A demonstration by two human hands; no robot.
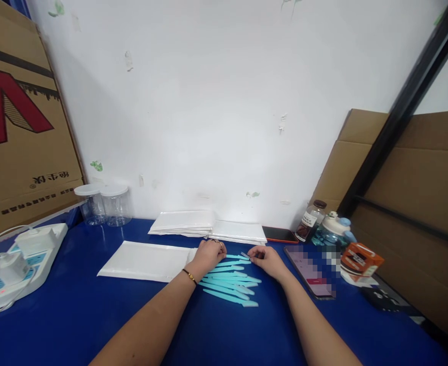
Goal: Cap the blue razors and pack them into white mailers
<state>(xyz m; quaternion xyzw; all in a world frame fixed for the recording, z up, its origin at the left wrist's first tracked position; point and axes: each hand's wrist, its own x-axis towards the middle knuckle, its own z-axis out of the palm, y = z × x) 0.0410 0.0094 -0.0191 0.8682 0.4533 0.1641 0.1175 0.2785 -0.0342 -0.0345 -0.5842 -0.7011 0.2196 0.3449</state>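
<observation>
Several turquoise stick-like tools point(227, 295) lie fanned out on the blue table, between and below my hands. My left hand point(210, 255) is at the left end of the uppermost tool, its fingers pinched together; what they hold is hard to make out. At the right end of that tool, my right hand point(264, 258) pinches a small clear piece beside the blade end. A white padded envelope point(144, 259) lies flat to the left of my left hand, its right end partly hidden by that hand.
Stacked white envelopes point(184, 222) lie by the wall. Two clear jars point(116, 206) and a power strip point(37, 264) stand left. Right are a phone point(304, 264), a dark phone point(279, 234), a brown bottle point(310, 221) and an orange box point(361, 260).
</observation>
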